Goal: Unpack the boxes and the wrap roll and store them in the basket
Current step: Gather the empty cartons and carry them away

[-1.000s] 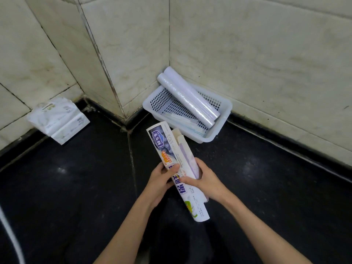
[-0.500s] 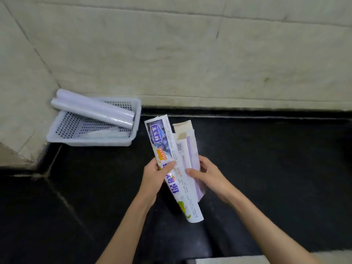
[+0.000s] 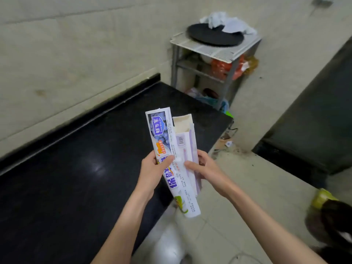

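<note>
Black countertop (image 3: 66, 178) across 7 to 10 o'clock, glossy, with a light glare patch near its middle. Pale tiled wall (image 3: 76, 44) behind it, 10 to 12 o'clock.

Left hand (image 3: 152, 168) just below centre, forearm entering from 6 o'clock. Fingers curled round the printed wrap-roll box (image 3: 167, 149), thumb pressed on its front face: gripping, closed on the box. Box long and narrow, white with blue grape print and a blue logo at the upper end, large blue characters lower down. Held tilted, upper end toward 12 o'clock, lower end toward 5 o'clock, above the counter's front edge. Upper end open, flap raised.

Second box (image 3: 187, 147), plainer white with lilac stripes and a barcode, lying against the right side of the printed one, touching it. Open top showing brown card inside. Contents of either box: cannot tell.

Right hand (image 3: 204, 166) just right of centre, forearm from 5 o'clock. Thumb on the front of the lilac box, fingers wrapped behind it: gripping, closed on that box.

Metal shelf rack (image 3: 215, 60) at 1 o'clock against the wall, a round black tray (image 3: 215, 36) and crumpled white cloth (image 3: 224, 20) on top, orange bags (image 3: 222, 68) on a lower shelf. Beige tiled floor (image 3: 257, 178) at 4 o'clock. Yellow object (image 3: 322, 199) at 4 o'clock near the frame edge, blurred. Basket out of view.
</note>
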{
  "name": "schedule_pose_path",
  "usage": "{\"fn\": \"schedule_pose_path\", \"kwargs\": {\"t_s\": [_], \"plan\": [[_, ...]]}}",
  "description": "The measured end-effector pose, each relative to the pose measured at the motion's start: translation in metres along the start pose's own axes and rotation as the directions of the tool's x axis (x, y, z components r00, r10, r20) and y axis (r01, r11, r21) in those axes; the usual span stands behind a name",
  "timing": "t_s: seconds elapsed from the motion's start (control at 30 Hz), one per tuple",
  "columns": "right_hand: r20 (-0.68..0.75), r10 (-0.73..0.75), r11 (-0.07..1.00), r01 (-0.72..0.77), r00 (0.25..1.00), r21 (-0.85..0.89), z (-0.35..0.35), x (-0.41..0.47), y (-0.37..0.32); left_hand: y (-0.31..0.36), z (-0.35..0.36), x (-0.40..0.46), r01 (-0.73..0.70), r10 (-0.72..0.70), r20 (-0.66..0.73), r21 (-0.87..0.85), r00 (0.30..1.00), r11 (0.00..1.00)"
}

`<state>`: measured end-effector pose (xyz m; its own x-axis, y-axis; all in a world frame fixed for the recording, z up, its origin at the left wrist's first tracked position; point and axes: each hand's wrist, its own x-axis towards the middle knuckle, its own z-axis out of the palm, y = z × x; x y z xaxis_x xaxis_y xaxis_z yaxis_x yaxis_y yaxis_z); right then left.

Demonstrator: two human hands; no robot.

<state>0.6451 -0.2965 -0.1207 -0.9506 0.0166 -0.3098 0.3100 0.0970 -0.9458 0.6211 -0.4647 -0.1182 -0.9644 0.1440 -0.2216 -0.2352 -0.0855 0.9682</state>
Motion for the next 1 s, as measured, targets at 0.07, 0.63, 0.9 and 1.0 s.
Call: {"fn": "schedule_pose_path", "kwargs": {"t_s": [0.07,0.63,0.9,1.0], "plan": [[-0.116,0.017,0.998,-0.009,0.993,0.069,-0.062,-0.007,0.004,0.005,0.064,0.020,-0.011,0.006,0.119,0.043,0.993,0.999],[-0.841,0.301,0.924,0.079,0.449,0.373,-0.413,-0.105,0.106,-0.066,0.488,0.127,-0.069,-0.261,0.727,0.391,0.635,0.918],[-0.852,0.515,0.839,0.148,0.098,0.524,-0.490,-0.154,0.169,-0.134,0.637,0.138,-0.192,-0.436,0.772,0.567,0.463,0.801],[-0.821,0.570,0.814,0.150,-0.017,0.562,-0.507,-0.186,0.198,-0.170,0.688,0.111,-0.244,-0.513,0.774,0.614,0.372,0.750]]}}
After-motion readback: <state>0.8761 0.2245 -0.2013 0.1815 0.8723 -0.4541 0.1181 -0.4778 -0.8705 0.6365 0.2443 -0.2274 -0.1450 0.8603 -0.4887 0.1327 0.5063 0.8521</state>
